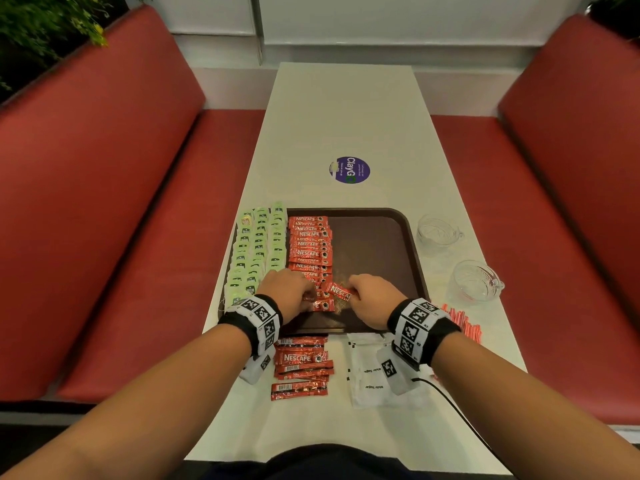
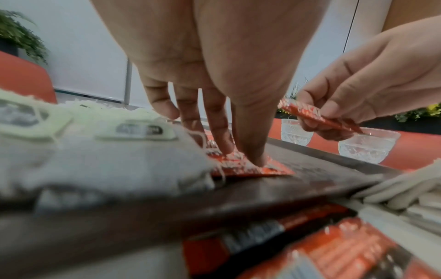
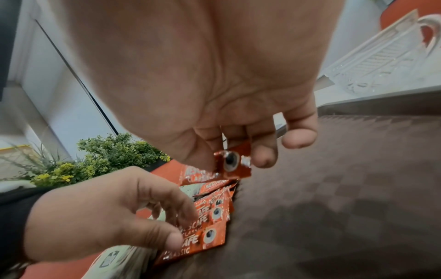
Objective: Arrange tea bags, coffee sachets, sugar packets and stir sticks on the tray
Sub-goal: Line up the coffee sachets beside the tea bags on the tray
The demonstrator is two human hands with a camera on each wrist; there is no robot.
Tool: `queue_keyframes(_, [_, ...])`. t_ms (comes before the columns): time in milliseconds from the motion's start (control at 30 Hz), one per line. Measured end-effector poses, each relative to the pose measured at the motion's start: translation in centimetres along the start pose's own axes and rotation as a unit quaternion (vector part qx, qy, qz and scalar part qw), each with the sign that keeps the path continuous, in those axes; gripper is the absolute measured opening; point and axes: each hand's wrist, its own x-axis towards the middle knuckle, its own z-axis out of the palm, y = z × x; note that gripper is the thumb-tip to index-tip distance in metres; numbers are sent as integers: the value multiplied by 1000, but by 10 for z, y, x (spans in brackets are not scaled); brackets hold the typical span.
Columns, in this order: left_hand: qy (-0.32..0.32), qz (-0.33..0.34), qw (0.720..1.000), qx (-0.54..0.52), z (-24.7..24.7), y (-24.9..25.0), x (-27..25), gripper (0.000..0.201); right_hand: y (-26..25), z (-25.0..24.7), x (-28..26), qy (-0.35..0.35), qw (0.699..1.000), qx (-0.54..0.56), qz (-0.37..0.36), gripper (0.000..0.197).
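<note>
Red upholstered booth benches [image 1: 114,188] flank a long white table [image 1: 346,126] that carries a round purple sticker [image 1: 349,170] near its middle. Closer in, a dark brown tray [image 1: 377,244] lies on the table. Green-tagged tea bags [image 1: 258,249] fill its left side in rows, and beside them a column of red Nescafe Classic coffee sachets [image 1: 310,247] runs from the far rim toward the near one; the right part of the tray is bare.

At the near end of that column the left hand [image 1: 287,289] rests palm down, its straight fingers [image 2: 216,120] slightly spread and pressing on the sachets already laid (the thumb tip lands on the nearest one, as the left wrist view shows). The right hand [image 1: 372,296] holds one more coffee sachet [image 1: 339,292], pinched by its end between thumb and fingertips and raised a little above the tray, tilted, just beside the left hand's knuckles.

On the table in front of the tray's near rim lies a loose pile of further Nescafe sachets [image 1: 303,363], and to its right a heap of white sugar packets [image 1: 370,372], partly under the right wrist. Red-and-white stir sticks [image 1: 462,322] lie beyond that wrist at the table's right edge. Two clear cut-glass cups [image 1: 476,280] stand on the table right of the tray. Both wrists wear black bands with patterned marker cuffs [image 1: 261,317].
</note>
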Motion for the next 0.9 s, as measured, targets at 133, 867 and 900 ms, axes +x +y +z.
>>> queue_keyframes(133, [42, 13, 993, -114, -13, -2, -5, 59, -1, 4, 4, -18, 999, -22, -26, 22])
queue_keyframes(867, [2, -11, 1000, 17, 8, 3, -23, 29, -5, 8, 1, -130, 984, -116, 35, 31])
queue_keyframes(900, [-1, -9, 1000, 21, 8, 3, -22, 25, -6, 8, 1, -131, 984, -113, 36, 27])
